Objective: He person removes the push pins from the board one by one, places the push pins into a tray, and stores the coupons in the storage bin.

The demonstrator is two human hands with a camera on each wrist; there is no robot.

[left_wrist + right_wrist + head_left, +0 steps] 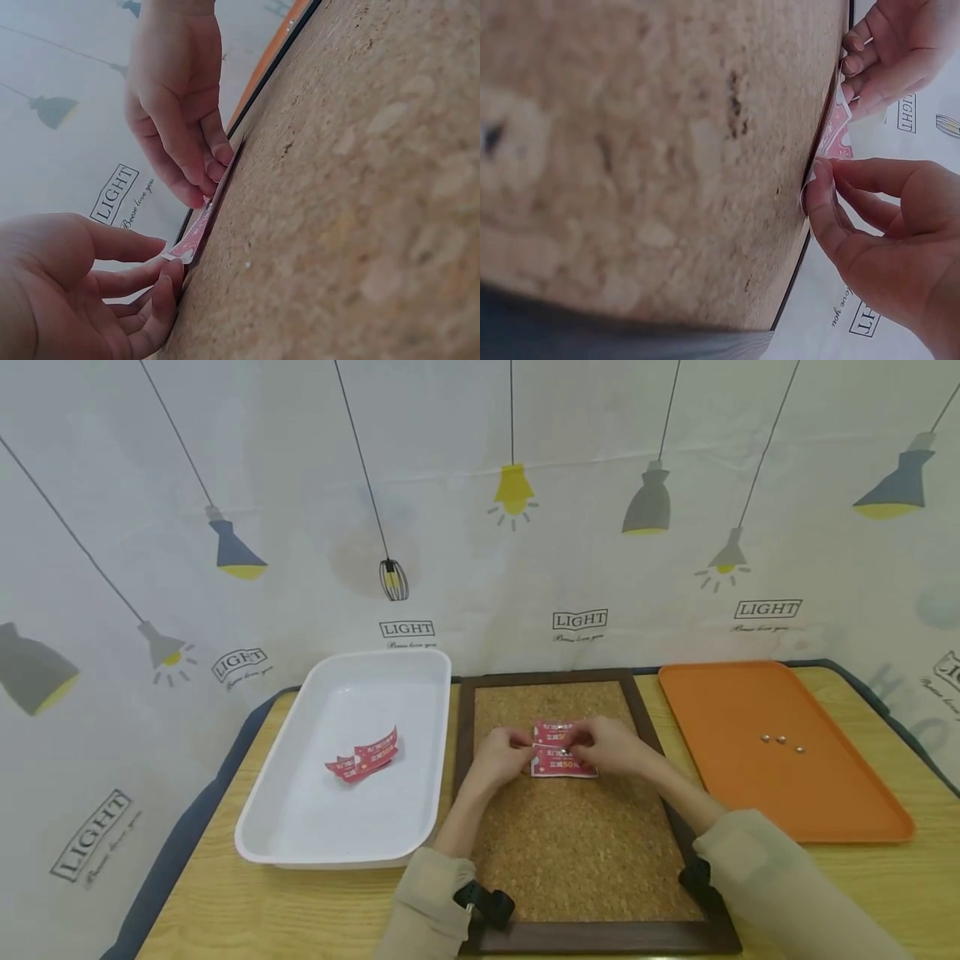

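Note:
Two red-and-white coupons (557, 767) with printed characters and a "50" lie one above the other on the cork board (570, 852). My left hand (501, 758) pinches the left edge of the lower coupon; in the left wrist view its thumb and fingers close round the coupon's corner (191, 244). At the coupon's top edge, my right hand (607, 745) holds a small silver thumbtack (565, 751) at its fingertips. Another silver spot shows on the upper coupon (547, 727). In the right wrist view the fingers of my right hand (885, 217) hide the tack.
A white tray (277, 777) on the left holds several more red coupons (367, 757). On the right lies an orange tray (750, 710) with three silver thumbtacks (782, 740). A dark wooden frame (600, 937) borders the cork board. Behind the table hangs a lamp-print cloth (465, 543).

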